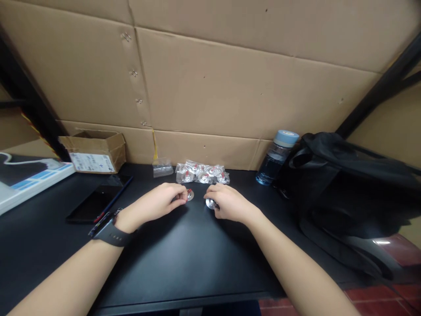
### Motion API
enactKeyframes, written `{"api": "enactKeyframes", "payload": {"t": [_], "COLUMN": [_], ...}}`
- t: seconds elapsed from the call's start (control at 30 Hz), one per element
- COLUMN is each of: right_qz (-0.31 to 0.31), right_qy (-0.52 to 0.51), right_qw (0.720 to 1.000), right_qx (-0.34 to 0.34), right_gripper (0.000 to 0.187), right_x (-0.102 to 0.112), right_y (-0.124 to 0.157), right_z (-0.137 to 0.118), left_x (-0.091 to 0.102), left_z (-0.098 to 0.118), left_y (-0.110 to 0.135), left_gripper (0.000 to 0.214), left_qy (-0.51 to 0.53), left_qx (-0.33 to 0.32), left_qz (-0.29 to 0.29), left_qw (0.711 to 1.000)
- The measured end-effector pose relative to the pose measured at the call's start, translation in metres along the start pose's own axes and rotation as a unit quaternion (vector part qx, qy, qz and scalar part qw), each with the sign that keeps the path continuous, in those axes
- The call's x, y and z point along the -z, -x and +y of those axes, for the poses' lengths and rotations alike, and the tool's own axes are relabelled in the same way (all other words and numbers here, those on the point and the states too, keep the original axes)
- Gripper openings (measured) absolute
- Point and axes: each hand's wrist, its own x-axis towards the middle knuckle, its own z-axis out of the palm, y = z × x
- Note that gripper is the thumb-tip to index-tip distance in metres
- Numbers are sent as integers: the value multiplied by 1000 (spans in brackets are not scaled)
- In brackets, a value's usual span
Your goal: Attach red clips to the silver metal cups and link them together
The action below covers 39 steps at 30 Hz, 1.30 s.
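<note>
My left hand (pixel 171 199), with a dark watch (pixel 113 232) on its wrist, pinches the edge of a small round silvery disc with a red part (pixel 190 195). To the right of it, my right hand (pixel 226 202) is closed around a shiny round metal piece (pixel 211 203). A small space separates the two pieces, both low over the black table (pixel 184 263). Just beyond my hands, several similar silvery and red pieces in clear plastic bags (pixel 204 177) lie in a cluster. My fingers partly cover what each hand holds.
An open cardboard box (pixel 95 151), a dark tablet (pixel 98 199) and a white power strip (pixel 36 184) are on the left. A clear plastic packet (pixel 163 170) lies by the cardboard wall (pixel 230 96). At right stand a blue-capped bottle (pixel 274 160) and a black backpack (pixel 348 184).
</note>
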Motion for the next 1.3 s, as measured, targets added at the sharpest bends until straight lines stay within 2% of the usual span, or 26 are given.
{"api": "enactKeyframes", "payload": {"t": [0.17,0.4,0.7,1.07,1.13,1.3], "right_qz": [62,135,153,163,170,189], "right_qy": [-20,-100,-153,-158,-160,-178], "right_qw": [998,986,976,974,972,966], "right_qx": [-8,7,31,15,17,23], "right_gripper": [44,45,47,48,47,43], "right_x": [2,4,1,1,2,3], "right_y": [-3,-6,-7,-7,-7,-8], "right_z": [-4,-5,-9,-10,-11,-14], "left_x": [0,6,4,2,2,4], "left_z": [-5,-14,-8,-7,-6,-9], "left_y": [-2,0,-1,-1,-1,-2], "left_gripper": [7,14,17,14,14,20], "left_qy": [-6,-5,8,-12,8,102], "left_qx": [-8,35,53,9,30,132], "left_qz": [6,54,47,6,18,83], "left_qw": [1000,998,997,1000,999,982]}}
